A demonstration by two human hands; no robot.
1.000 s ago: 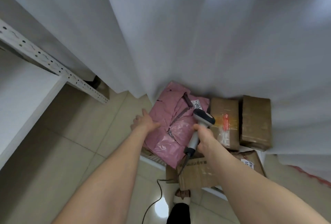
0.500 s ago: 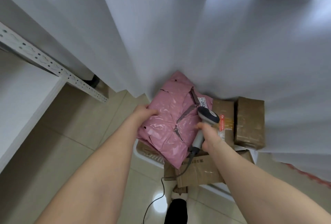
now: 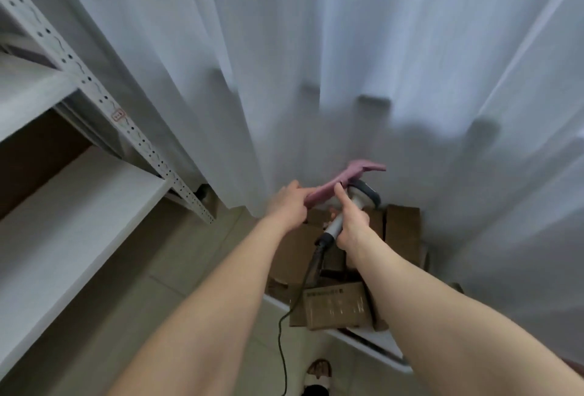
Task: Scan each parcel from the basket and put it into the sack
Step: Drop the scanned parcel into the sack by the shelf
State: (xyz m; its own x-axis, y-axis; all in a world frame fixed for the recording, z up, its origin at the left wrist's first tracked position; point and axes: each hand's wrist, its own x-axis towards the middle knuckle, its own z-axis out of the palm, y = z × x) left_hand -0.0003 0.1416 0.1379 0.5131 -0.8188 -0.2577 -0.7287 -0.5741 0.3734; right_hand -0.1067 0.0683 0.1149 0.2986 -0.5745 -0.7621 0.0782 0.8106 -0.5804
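Observation:
My left hand [image 3: 289,206] grips the near end of a pink plastic mailer [image 3: 343,182], held up edge-on above the basket. My right hand [image 3: 350,228] is closed around the handle of a grey corded barcode scanner [image 3: 363,198], whose head sits right under the raised mailer, touching or nearly so. Below them several brown cardboard parcels [image 3: 336,305] lie in a white basket [image 3: 363,340]. No sack is visible.
A white curtain [image 3: 316,63] hangs right behind the basket. A white perforated metal shelf unit [image 3: 94,92] stands at the left. The scanner cable [image 3: 284,326] drops to the tiled floor [image 3: 132,285]. A foot in a sandal [image 3: 319,370] shows at the bottom.
The pink mailer was lifted off the pile of parcels and now hangs edge-on in my left hand. My right hand rose with the scanner. The view tilted upward.

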